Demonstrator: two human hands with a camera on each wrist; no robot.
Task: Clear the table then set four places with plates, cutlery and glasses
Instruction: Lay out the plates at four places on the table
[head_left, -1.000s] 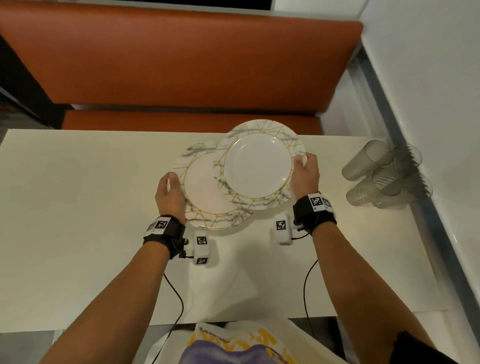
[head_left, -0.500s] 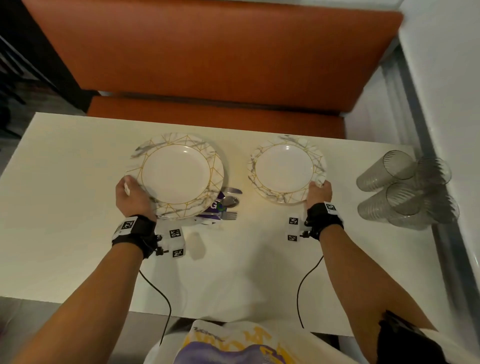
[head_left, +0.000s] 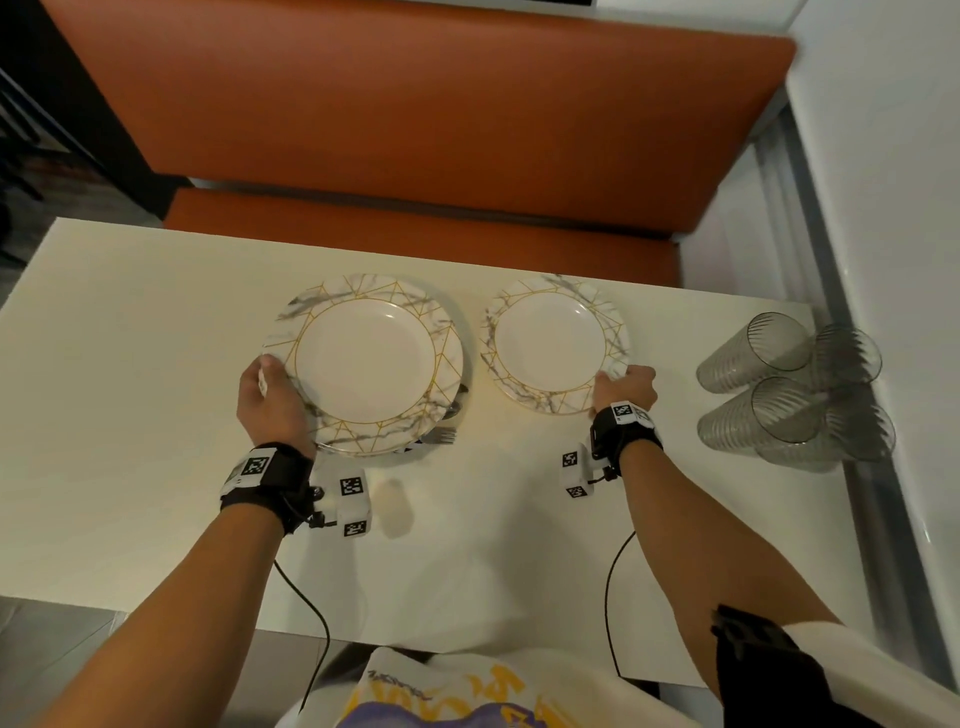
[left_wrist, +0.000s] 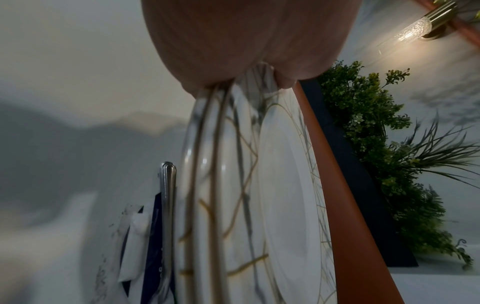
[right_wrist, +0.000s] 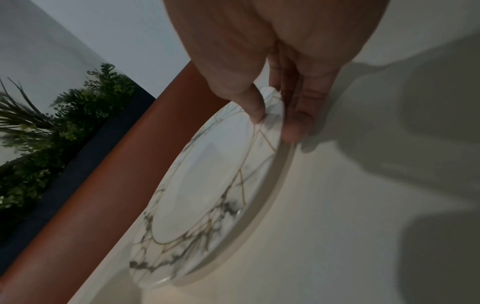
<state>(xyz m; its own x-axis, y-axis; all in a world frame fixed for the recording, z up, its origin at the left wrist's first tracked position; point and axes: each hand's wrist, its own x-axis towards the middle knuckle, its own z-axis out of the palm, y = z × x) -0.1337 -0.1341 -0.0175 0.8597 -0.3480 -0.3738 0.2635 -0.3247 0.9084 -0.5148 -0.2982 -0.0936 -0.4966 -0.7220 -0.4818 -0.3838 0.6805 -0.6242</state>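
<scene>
Two marble-patterned plate items sit toward the table's (head_left: 130, 364) far edge. The left one (head_left: 363, 364) looks like a stack; the left wrist view shows several rims. The right plate (head_left: 550, 345) is single and lies flat. Judged rigid, glossy, breakable and slippery; best gripped at the rim. Left hand (head_left: 270, 400) pinches the stack's near-left rim. Right hand (head_left: 626, 387) pinches the plate's near-right rim, thumb on top. Cutlery (head_left: 441, 435) protrudes beneath the stack. Tumblers (head_left: 789, 387) lie at the right edge.

Both forearms extended forward; left hand (head_left: 270, 397) grip pinches plate stack rim; right hand (head_left: 626, 387) grip pinches single plate rim.
</scene>
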